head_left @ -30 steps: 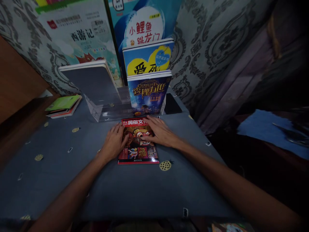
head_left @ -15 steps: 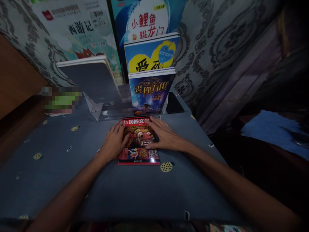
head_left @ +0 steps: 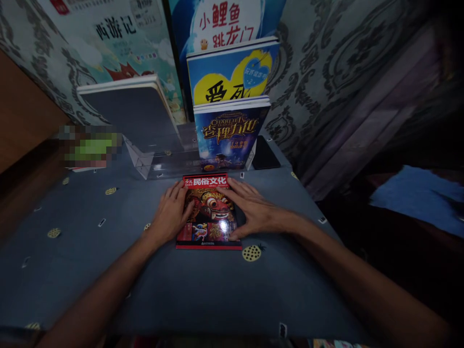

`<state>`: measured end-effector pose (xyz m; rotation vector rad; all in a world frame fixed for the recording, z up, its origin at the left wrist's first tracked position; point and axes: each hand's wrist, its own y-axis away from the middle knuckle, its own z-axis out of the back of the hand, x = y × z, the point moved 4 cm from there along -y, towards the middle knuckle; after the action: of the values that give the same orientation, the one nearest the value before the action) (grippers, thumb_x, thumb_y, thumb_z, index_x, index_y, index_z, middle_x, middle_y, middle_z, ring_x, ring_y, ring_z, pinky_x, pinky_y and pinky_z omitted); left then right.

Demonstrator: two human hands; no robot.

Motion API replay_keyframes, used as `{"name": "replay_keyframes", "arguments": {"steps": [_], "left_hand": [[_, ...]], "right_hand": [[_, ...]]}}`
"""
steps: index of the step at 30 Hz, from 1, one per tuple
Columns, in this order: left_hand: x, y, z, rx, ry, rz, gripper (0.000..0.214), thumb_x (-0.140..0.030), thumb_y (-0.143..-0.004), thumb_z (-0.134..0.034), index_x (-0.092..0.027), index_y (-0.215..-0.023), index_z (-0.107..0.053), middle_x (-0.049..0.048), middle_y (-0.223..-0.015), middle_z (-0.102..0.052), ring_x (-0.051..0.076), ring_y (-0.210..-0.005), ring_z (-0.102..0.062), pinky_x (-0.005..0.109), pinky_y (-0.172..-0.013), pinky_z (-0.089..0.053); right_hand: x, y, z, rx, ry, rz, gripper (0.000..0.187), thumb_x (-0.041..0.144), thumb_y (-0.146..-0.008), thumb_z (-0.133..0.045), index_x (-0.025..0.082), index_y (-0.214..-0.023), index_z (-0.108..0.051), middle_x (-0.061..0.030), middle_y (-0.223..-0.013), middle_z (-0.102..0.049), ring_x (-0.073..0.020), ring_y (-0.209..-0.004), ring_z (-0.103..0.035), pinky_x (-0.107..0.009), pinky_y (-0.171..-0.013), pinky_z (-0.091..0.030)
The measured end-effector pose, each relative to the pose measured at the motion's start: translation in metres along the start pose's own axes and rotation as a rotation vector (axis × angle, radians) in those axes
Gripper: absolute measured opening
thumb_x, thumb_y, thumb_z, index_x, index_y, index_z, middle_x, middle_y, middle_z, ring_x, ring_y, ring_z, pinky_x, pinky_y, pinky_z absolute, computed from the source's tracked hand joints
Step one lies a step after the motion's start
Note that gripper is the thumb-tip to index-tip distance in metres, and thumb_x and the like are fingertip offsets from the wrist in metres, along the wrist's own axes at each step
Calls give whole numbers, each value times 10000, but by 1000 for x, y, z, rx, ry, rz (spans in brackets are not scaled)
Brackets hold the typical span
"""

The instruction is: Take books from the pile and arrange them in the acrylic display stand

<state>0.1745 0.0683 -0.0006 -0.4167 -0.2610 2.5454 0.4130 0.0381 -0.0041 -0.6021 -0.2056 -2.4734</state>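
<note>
A red-covered book [head_left: 210, 212] with a mask picture lies flat on the grey tablecloth [head_left: 108, 270], just in front of a clear stand. My left hand [head_left: 172, 212] rests open over the book's left edge, fingers spread toward the cover. My right hand [head_left: 253, 210] lies flat and open along the right edge, thumb pointing at the lower right corner. Both palms press down on the book and the cloth beside it.
The clear acrylic stand [head_left: 159, 166] holds a dark blue book [head_left: 228, 137], a blue-and-yellow book [head_left: 232, 72] behind it and a grey notebook [head_left: 134, 113] on the left. Large picture books lean on the patterned wall. A black phone [head_left: 265, 153] lies right of the stand.
My right hand has slid from the cover's middle toward the book's right edge, uncovering the mask picture and title. The left hand stays put.
</note>
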Motion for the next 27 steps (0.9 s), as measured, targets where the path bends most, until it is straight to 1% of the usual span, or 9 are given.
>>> {"name": "replay_keyframes", "arguments": {"steps": [6,11,15,17,19,21,22,24,27], "left_hand": [[3,1,-3,2,25,24,409,-391,-1006,-451,-183,-1355,-501,168,-1486,-531,314,-1429,-439,552,-1175,-361],[4,0,2,-14,168,19,400,-378,-983,-479,-188,-1330,-535,154,-1455,-567,313,-1412,-457,559,-1172,-363],[9,-4,10,-31,468,109,375,-375,-950,-521,-196,-1274,-586,119,-1337,-655,287,-1269,-591,508,-1113,-447],[14,-6,11,-53,693,205,386,-384,-923,-560,-194,-1258,-587,111,-1301,-674,274,-1226,-627,470,-1077,-485],[19,-6,9,-96,927,317,430,-381,-876,-629,-193,-1258,-571,116,-1350,-651,261,-1221,-637,422,-1037,-516],[23,-5,5,-125,1128,456,507,-361,-815,-709,-196,-1268,-554,116,-1350,-654,242,-1159,-673,371,-951,-559],[24,-4,2,-111,1212,529,542,-346,-786,-746,-192,-1268,-554,114,-1297,-684,233,-1095,-699,351,-896,-576],[19,-2,-3,-16,1371,630,552,-320,-752,-789,-167,-1242,-584,107,-1145,-744,223,-958,-735,331,-810,-594],[8,-2,-5,120,1540,671,427,-271,-761,-787,-125,-1141,-660,113,-1051,-771,219,-862,-750,327,-782,-606]], "right_hand": [[-2,0,-2,18,10,-22,1306,772,-635,-778,268,-1644,-120,-158,-1721,-36,-435,-1564,-47,-655,-1235,-148],[-3,0,-3,3,7,5,1285,769,-644,-775,298,-1642,-117,-134,-1725,-28,-439,-1563,-56,-667,-1231,-144],[-3,0,-3,12,6,-1,1277,771,-657,-764,282,-1643,-118,-145,-1723,-13,-440,-1563,-39,-670,-1229,-142],[-3,1,-2,5,2,8,1274,766,-660,-766,290,-1643,-112,-138,-1724,-15,-438,-1564,-41,-665,-1229,-151],[-2,1,-2,5,0,9,1279,764,-656,-771,291,-1643,-109,-142,-1724,-20,-439,-1563,-41,-662,-1229,-153],[-2,1,-2,7,2,4,1281,762,-656,-773,287,-1644,-110,-148,-1723,-24,-441,-1563,-39,-663,-1228,-150],[-3,1,-2,7,2,4,1279,759,-659,-773,287,-1644,-107,-147,-1723,-26,-441,-1563,-39,-664,-1229,-148],[-3,1,-2,4,-1,5,1280,751,-665,-773,287,-1645,-93,-142,-1724,-25,-435,-1564,-37,-662,-1232,-144],[-3,2,-2,2,-17,6,1294,741,-661,-783,294,-1645,-71,-131,-1726,-18,-424,-1568,-24,-654,-1239,-129]]}}
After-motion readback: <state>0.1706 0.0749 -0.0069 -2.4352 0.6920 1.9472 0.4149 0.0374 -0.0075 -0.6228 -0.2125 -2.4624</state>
